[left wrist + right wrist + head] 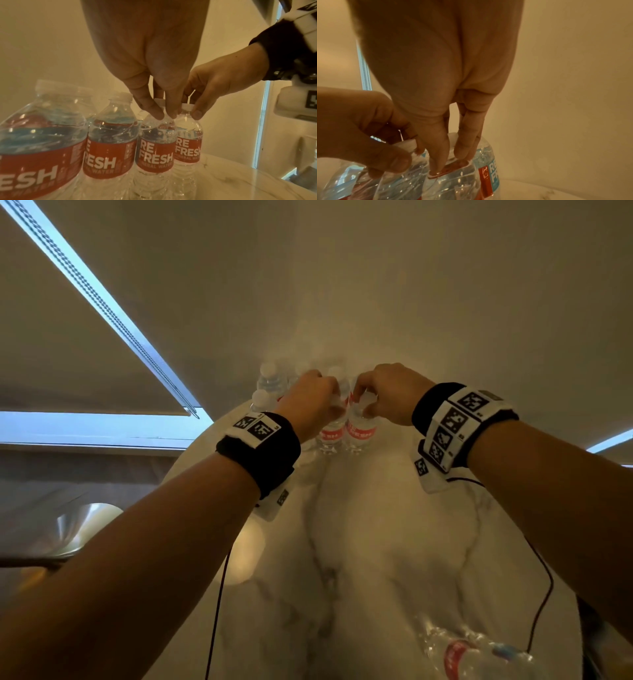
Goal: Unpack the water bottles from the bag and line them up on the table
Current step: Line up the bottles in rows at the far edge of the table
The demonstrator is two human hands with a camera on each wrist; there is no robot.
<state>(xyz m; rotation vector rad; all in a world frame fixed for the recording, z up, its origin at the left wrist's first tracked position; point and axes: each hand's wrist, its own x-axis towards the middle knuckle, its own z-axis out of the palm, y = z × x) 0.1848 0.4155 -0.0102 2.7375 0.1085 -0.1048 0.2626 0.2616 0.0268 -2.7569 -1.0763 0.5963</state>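
Several clear water bottles with red labels stand in a row at the far end of the marble table (359, 542). My left hand (318, 402) pinches the neck of one bottle (330, 434) just under its white cap; the left wrist view shows this left hand (164, 114) on the third bottle (155, 151). My right hand (376, 398) pinches the neck of the bottle next to it (361, 429), the row's right end (187, 150). In the right wrist view, the right hand (450, 158) grips that bottle (450, 182). Both bottles stand upright, touching.
Two more bottles (272, 381) stand left of the held pair, close to the wall. Another bottle (472, 652) lies in crinkled clear plastic at the near right. Thin cables (219, 594) hang from both wrists. A shiny rounded object (85, 525) sits beyond the table's left edge.
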